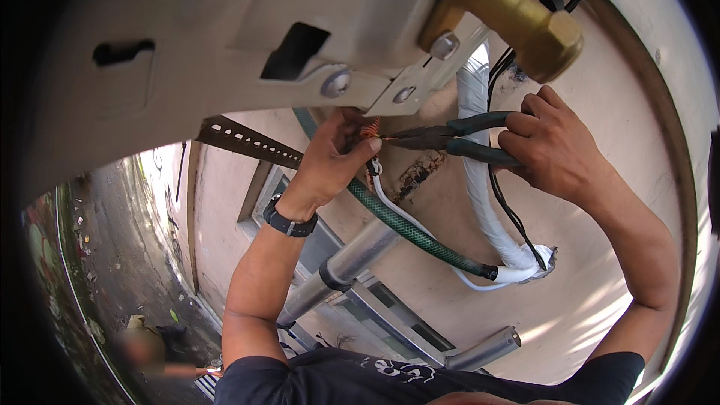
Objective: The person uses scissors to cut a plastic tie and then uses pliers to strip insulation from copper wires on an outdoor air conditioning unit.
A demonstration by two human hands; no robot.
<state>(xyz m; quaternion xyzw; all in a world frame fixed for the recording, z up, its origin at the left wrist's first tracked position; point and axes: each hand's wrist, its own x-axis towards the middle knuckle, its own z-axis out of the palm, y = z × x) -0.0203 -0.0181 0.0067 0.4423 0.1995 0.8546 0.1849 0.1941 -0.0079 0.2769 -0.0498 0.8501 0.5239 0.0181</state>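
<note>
Above me hangs the big pale metal casing (pixel 225 22), filling the top of my view, with its bracket (pixel 375 90) bolted along the lower edge and a brass valve (pixel 517 19) sticking out at the upper right. Behind my arms is the pinkish wall (pixel 600 270), and down it runs a thick pipe wrapped in white tape (pixel 484 202), with a black cable (pixel 510 210) just beside it. A green braided hose (pixel 405 229) slants from under the casing down toward the hole in the wall where the white pipe also ends. A perforated metal strip (pixel 247 142) juts out to the left. My right hand (pixel 551 146) is closed around the dark green handles of the pliers (pixel 450 139), whose tips point left and meet the small coil of copper wire (pixel 369 130). My left hand (pixel 334 161) is curled with its fingertips pinching that same coil, just under the bracket; I think the thumb presses the wire strand, though it is too small to be sure. A dark watch (pixel 289 223) sits on my left wrist.
</note>
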